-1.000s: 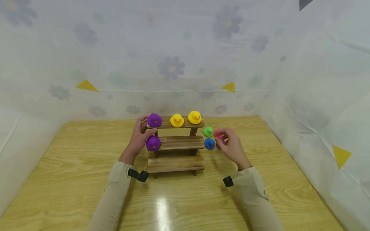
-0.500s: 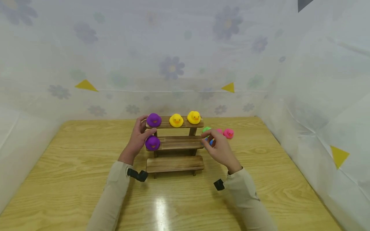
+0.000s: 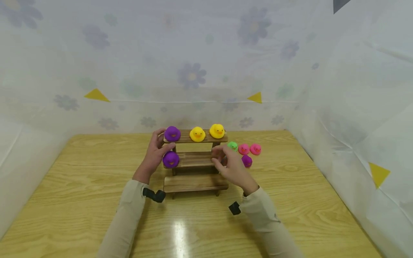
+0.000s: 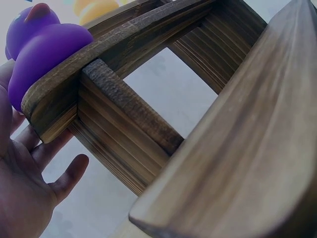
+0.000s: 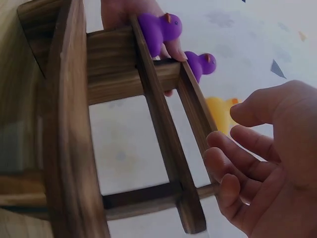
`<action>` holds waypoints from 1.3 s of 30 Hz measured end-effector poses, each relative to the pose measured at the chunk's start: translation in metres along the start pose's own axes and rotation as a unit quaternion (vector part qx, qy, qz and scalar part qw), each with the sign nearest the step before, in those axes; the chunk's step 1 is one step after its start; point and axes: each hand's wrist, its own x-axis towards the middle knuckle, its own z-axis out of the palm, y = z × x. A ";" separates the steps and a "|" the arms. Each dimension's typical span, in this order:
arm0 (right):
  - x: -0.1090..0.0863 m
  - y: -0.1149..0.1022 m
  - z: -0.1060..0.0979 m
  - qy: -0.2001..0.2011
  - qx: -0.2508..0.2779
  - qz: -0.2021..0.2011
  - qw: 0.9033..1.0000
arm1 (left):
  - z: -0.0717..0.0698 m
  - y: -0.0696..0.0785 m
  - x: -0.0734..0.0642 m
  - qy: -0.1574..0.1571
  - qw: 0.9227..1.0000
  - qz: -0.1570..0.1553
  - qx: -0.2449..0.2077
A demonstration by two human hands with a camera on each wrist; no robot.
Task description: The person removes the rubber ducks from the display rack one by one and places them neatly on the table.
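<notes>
A three-tier wooden stand (image 3: 195, 183) stands mid-table. My left hand (image 3: 150, 157) holds its left end at the top tier, the thumb in front and fingers behind. Beside it sit a purple rubber duck (image 3: 172, 134) on the top tier and another purple duck (image 3: 171, 159) on the middle tier. Two yellow ducks, one central (image 3: 197, 134) and one at the right end (image 3: 217, 131), share the top tier. My right hand (image 3: 235, 168) hovers before the middle tier's right end. In the right wrist view its loosely bent fingers (image 5: 237, 153) show nothing between them.
On the table right of the stand lie a green duck (image 3: 233, 146), two pink ducks, one nearer (image 3: 243, 149) and one farther right (image 3: 256, 149), and a purple duck (image 3: 247, 161). White flowered sheeting (image 3: 190, 75) encloses the table's back and sides.
My right hand has moved left from above the loose ducks to the stand's right end. The blue duck, seen earlier, is now out of sight. My left hand has stayed put.
</notes>
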 end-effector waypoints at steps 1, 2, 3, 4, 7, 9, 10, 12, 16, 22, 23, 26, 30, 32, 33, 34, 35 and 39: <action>0.001 -0.001 0.003 -0.006 -0.002 -0.003 1.000 | 0.000 0.000 0.000 0.000 1.000 0.000 -0.001; 0.001 -0.001 0.006 -0.010 -0.005 -0.007 1.000 | 0.000 0.000 0.000 -0.001 1.000 0.000 -0.001; 0.002 -0.002 0.009 -0.011 -0.011 -0.013 1.000 | 0.000 0.000 0.000 -0.001 1.000 0.000 0.000; 0.003 -0.003 0.012 -0.014 -0.018 -0.019 1.000 | 0.000 0.000 0.000 -0.001 1.000 0.000 -0.001; 0.005 -0.007 0.020 -0.016 -0.035 -0.038 0.999 | -0.001 0.000 0.000 -0.001 1.000 -0.002 -0.001; 0.008 -0.010 0.026 -0.016 -0.044 -0.048 0.998 | -0.002 0.001 0.000 -0.001 1.000 -0.002 -0.001; 0.009 -0.011 0.029 -0.017 -0.046 -0.051 0.997 | -0.002 0.001 0.000 -0.001 1.000 -0.001 -0.001; 0.012 -0.015 0.033 -0.022 -0.049 -0.051 0.997 | -0.002 0.001 0.000 0.000 1.000 -0.001 -0.002; 0.019 -0.021 0.042 -0.034 -0.059 -0.048 0.997 | -0.002 0.000 0.001 0.000 1.000 0.002 -0.002; 0.027 -0.028 0.053 -0.049 -0.059 -0.037 0.996 | -0.002 -0.002 0.001 -0.002 1.000 0.008 -0.002; 0.028 -0.029 0.054 -0.049 -0.061 -0.035 0.996 | -0.002 -0.002 0.001 -0.004 1.000 0.007 -0.002; 0.030 -0.032 0.061 -0.044 -0.072 -0.035 0.996 | -0.002 -0.002 0.001 -0.008 1.000 0.005 -0.001; 0.034 -0.035 0.068 -0.036 -0.085 -0.032 0.995 | -0.002 -0.002 0.002 -0.011 1.000 0.001 0.005; 0.036 -0.036 0.071 -0.034 -0.088 -0.028 0.995 | -0.002 -0.002 0.002 -0.012 1.000 0.002 0.007; 0.037 -0.037 0.073 -0.034 -0.087 -0.025 0.995 | -0.002 -0.002 0.002 -0.012 1.000 0.001 0.007; 0.037 -0.037 0.074 -0.033 -0.087 -0.024 0.995 | -0.002 -0.001 0.002 -0.013 1.000 0.000 0.007; 0.038 -0.038 0.075 -0.033 -0.088 -0.023 0.995 | -0.002 -0.001 0.002 -0.012 1.000 0.000 0.007; 0.040 -0.039 0.080 -0.030 -0.097 -0.021 0.995 | -0.002 -0.001 0.001 -0.009 1.000 -0.001 0.000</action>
